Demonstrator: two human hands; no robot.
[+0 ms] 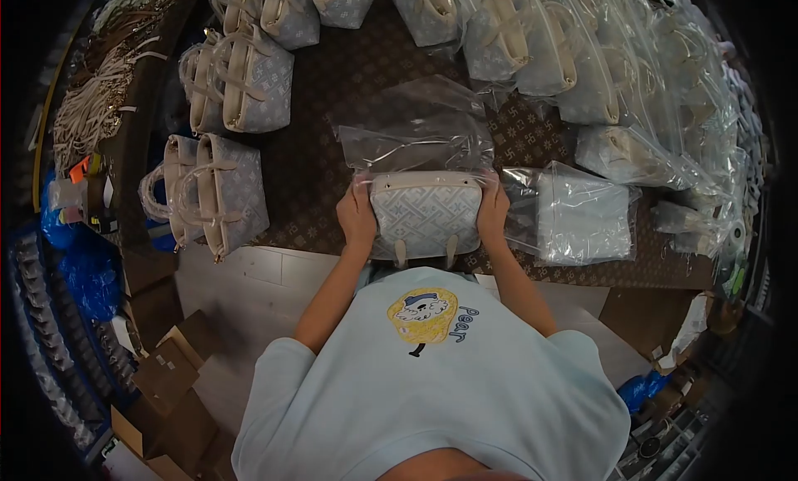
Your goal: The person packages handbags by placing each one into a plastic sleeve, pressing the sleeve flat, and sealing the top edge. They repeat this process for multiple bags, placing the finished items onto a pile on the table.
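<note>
Brown patterned worktop underneath, my left hand and right hand grip the grey woven handbag halfway into its clear plastic bag; forcing might tear the film.

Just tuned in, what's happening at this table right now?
A person grips a small patterned handbag on both sides, left hand and right hand, with its top at the mouth of a clear plastic bag on the brown table. Unbagged handbags stand to the left; bagged ones lie to the right.
</note>
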